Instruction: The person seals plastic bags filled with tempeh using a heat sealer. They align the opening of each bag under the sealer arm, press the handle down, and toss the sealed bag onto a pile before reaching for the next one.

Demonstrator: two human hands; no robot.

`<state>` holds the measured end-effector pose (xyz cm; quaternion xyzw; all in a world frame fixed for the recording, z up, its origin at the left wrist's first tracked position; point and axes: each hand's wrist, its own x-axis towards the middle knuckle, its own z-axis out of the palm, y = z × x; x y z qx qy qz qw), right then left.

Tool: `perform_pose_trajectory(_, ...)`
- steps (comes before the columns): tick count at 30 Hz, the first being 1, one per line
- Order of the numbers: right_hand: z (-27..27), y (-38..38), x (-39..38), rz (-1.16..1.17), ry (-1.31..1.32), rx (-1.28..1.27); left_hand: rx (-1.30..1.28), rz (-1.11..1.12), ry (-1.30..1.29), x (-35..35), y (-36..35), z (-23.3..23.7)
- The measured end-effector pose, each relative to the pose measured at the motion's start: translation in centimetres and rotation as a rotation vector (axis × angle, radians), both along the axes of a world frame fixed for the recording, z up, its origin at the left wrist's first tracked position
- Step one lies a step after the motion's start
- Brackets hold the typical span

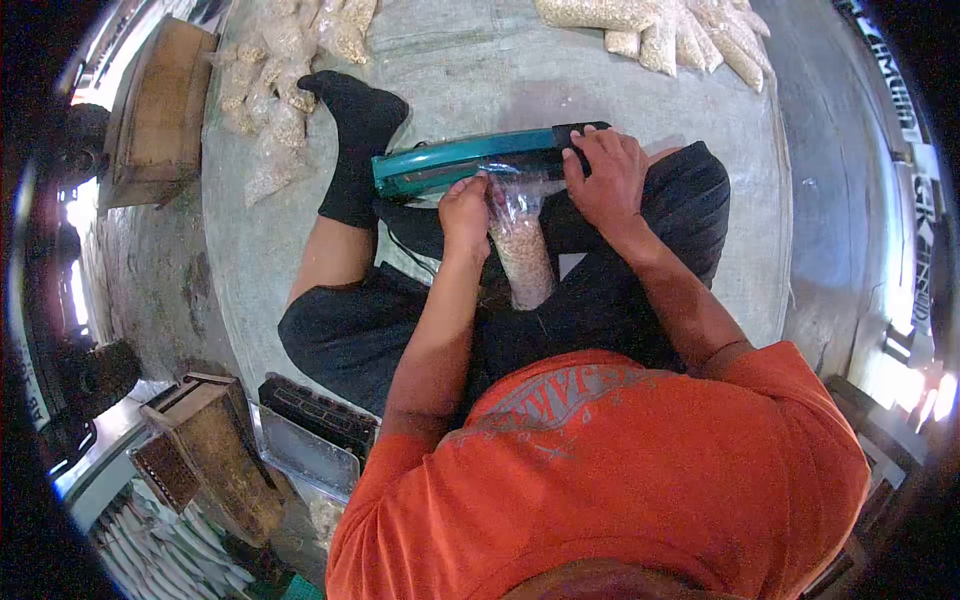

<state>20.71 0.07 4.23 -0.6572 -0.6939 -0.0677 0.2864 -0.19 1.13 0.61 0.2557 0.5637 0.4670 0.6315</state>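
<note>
A long teal and black sealer (470,160) lies across my lap, between my folded legs. Below it a clear plastic bag (524,258) filled with pale pieces hangs toward me, its empty top at the sealer's edge. My left hand (466,212) is closed, pinching the left side of the bag's top just under the sealer. Over the sealer's black right end rests my right hand (608,178), fingers spread on its top and thumb apart. Whether the bag's mouth lies between the sealer's jaws cannot be made out.
Filled bags (275,90) lie on the pale mat (480,90) at the upper left, and more filled bags (665,30) at the upper right. A wooden box (165,110) stands far left. Another wooden box (225,450) and a clear tray (305,445) are at the lower left.
</note>
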Motion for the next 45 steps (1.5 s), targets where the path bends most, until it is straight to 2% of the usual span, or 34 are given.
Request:
perform_pose_trajectory(3, 0.6, -0.2, -0.1, 0.002, -0.012, 0.015, 0.038, -0.002, 0.058, 0.2, 0.1, 0.2)
perform_pose_trajectory(6, 1.2, -0.5, -0.2, 0.011, -0.017, 0.017, -0.058, 0.032, -0.067, 0.1, 0.1, -0.1)
perform_pose_trajectory(9, 1.2, -0.6, -0.4, 0.021, -0.016, 0.06, -0.043, 0.01, 0.0, 0.0, 0.2, -0.2)
perform_pose_trajectory(13, 1.6, -0.8, -0.7, 0.02, -0.06, 0.125, -0.002, -0.015, -0.032, 0.1, 0.2, 0.4)
perform_pose_trajectory(15, 2.5, -1.0, -1.1, 0.022, -0.078, 0.136, -0.098, 0.057, -0.118, 0.2, 0.3, 0.2)
perform_pose_trajectory(20, 3.7, -1.1, -1.8, 0.039, -0.114, 0.198, -0.003, 0.054, -0.172, 0.0, 0.2, -0.8)
perform_pose_trajectory(26, 4.5, -1.8, -2.1, 0.034, -0.246, 0.134, 0.069, 0.05, -0.175, -0.3, 0.1, -1.0)
perform_pose_trajectory(29, 2.7, -2.6, -1.9, -0.008, -0.183, 0.249, 0.059, 0.02, -0.206, -0.5, 0.0, -0.8)
perform_pose_trajectory(31, -0.1, -3.0, -1.4, 0.12, 0.239, 0.438, 0.043, -0.001, -0.213, -0.7, 0.0, -1.0)
perform_pose_trajectory(32, -0.6, -2.9, -1.1, 0.117, 0.238, 0.442, 0.061, -0.007, -0.224, -0.8, 0.0, -1.1)
perform_pose_trajectory(35, -0.1, -2.8, -1.4, 0.043, 0.684, -0.466, 0.074, 0.005, -0.234, -0.4, 0.0, -0.6)
perform_pose_trajectory(36, -0.9, -2.3, -1.4, 0.033, 0.685, -0.46, 0.066, 0.033, -0.229, -0.2, -0.1, -0.4)
perform_pose_trajectory(38, -3.1, -0.1, -1.5, 0.036, 1.197, -0.736, 0.07, 0.023, -0.237, -0.2, -0.2, -0.2)
perform_pose_trajectory(39, -2.6, 0.4, -1.8, 0.038, 1.2, -0.726, 0.071, 0.028, -0.244, -0.3, -0.1, -0.2)
perform_pose_trajectory(41, -1.5, 1.3, -2.5, -0.01, 1.496, -0.797, 0.085, 0.028, -0.253, -0.4, 0.1, -1.0)
perform_pose_trajectory(43, -1.6, 2.1, -2.9, 0.009, 1.522, -0.791, 0.094, 0.03, -0.265, -0.7, 0.0, -0.7)
perform_pose_trajectory(45, -2.1, 3.0, -3.0, 0.021, 1.543, -0.781, 0.114, -0.09, -0.128, -1.0, -0.1, -0.4)
